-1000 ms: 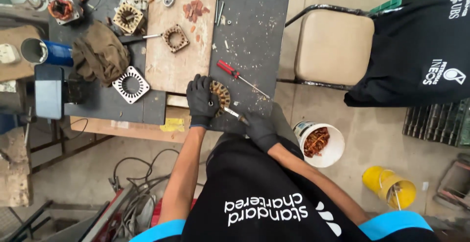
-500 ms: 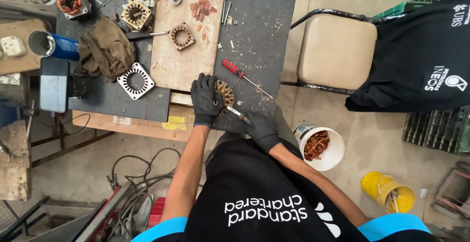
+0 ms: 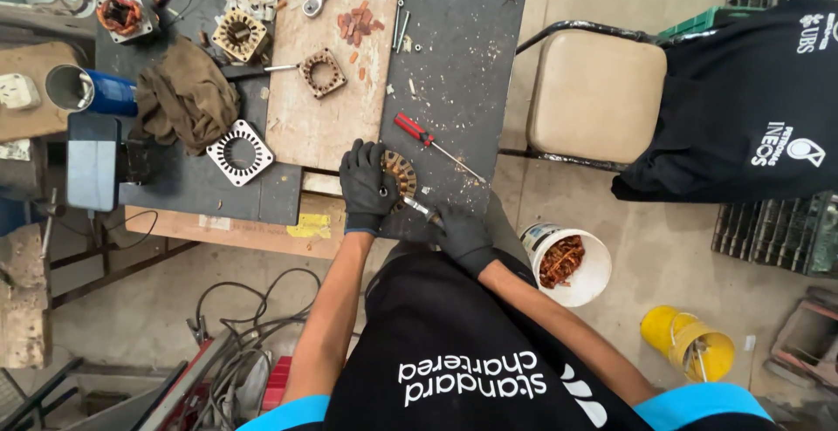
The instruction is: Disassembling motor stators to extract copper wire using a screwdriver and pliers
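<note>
Two gloved hands work at the bench [image 3: 454,64] edge: left hand [image 3: 367,185] clamps the motor stator [image 3: 400,174], right hand [image 3: 460,232] grips a thin tool [image 3: 422,210]. Stator looks heavy, rigid; hold its outer rim.
</note>
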